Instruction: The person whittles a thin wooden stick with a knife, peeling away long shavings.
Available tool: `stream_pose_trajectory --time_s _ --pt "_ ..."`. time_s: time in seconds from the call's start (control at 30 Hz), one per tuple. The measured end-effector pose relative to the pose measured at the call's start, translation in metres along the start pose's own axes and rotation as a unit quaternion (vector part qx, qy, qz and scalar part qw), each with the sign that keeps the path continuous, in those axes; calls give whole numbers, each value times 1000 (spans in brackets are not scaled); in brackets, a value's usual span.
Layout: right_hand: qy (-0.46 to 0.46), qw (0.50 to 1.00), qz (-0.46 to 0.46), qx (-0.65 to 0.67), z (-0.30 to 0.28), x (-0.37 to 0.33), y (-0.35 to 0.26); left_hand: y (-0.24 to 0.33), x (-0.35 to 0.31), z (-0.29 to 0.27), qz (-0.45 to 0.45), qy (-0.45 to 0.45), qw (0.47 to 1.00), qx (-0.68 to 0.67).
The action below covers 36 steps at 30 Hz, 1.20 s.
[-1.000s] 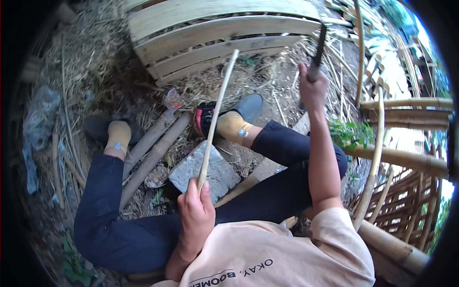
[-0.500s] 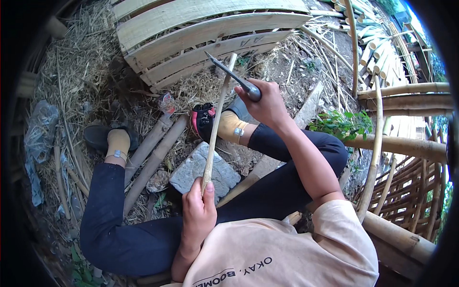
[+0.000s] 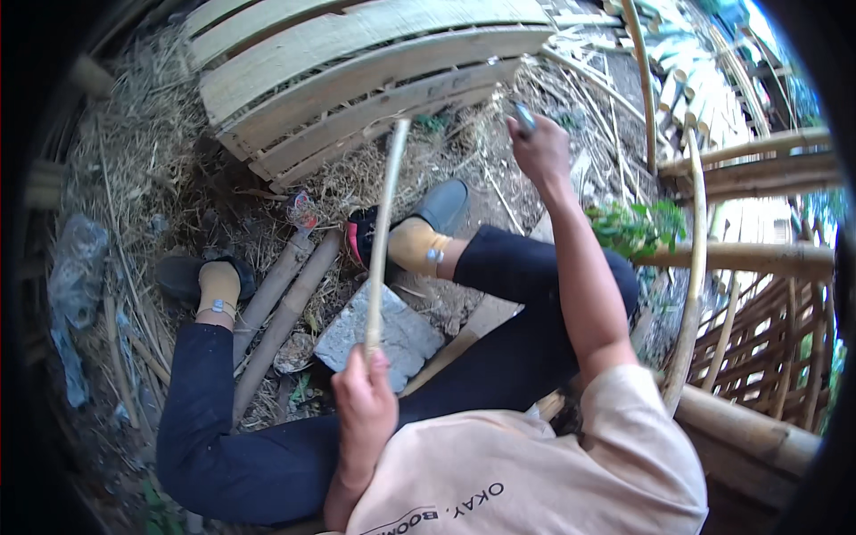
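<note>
My left hand (image 3: 366, 406) is wrapped round the lower end of a pale, thin wooden stick (image 3: 383, 234). The stick rises steeply away from me, over a rough grey stone block (image 3: 401, 343) that lies between my legs. My right hand (image 3: 542, 153), out to the right with the arm stretched forward, grips a knife (image 3: 524, 116). Motion blurs the knife, and only a short part of it shows above the fist. It is apart from the stick.
A slatted wooden crate (image 3: 357, 67) stands ahead on straw-strewn ground. Two bamboo poles (image 3: 290, 316) lie by my left foot, near a black and pink object (image 3: 359, 239). Bamboo rails (image 3: 749, 259) and a leafy plant (image 3: 637, 227) are on the right. Crumpled plastic (image 3: 78, 259) lies left.
My right hand has swung the knife away from the stick, forward and right. The stick's upper end has shifted slightly left and stands more upright, still in my left hand.
</note>
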State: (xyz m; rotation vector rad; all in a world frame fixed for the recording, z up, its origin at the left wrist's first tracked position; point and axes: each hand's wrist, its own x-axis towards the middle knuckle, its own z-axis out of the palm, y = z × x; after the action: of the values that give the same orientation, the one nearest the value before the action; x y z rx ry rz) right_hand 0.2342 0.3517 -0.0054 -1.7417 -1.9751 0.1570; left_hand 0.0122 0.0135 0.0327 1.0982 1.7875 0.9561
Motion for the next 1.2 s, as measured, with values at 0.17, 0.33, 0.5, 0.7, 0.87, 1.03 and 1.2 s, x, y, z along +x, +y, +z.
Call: stream_pose_trajectory --time_s 0.17,0.33,0.5,0.7,0.87,1.03,1.2 --pt "-69 964 35 256 -23 -21 -33 -8 5 4 13 -19 996 -84" --pt "-159 962 -148 167 -34 -55 -76 -1 10 -5 -30 15 999 21" --pt "-181 969 -153 73 -27 -58 -79 6 3 11 21 56 996 59" --pt "-149 971 -175 -70 -6 -42 -66 1 -3 13 8 54 994 97" --pt "-3 994 -9 -113 -15 13 6 11 -5 9 15 66 994 87" --pt "-55 994 10 96 -54 -1 -19 -2 2 9 16 77 994 74" --pt "-133 984 -30 112 -43 -23 -50 -2 4 0 21 34 999 24"
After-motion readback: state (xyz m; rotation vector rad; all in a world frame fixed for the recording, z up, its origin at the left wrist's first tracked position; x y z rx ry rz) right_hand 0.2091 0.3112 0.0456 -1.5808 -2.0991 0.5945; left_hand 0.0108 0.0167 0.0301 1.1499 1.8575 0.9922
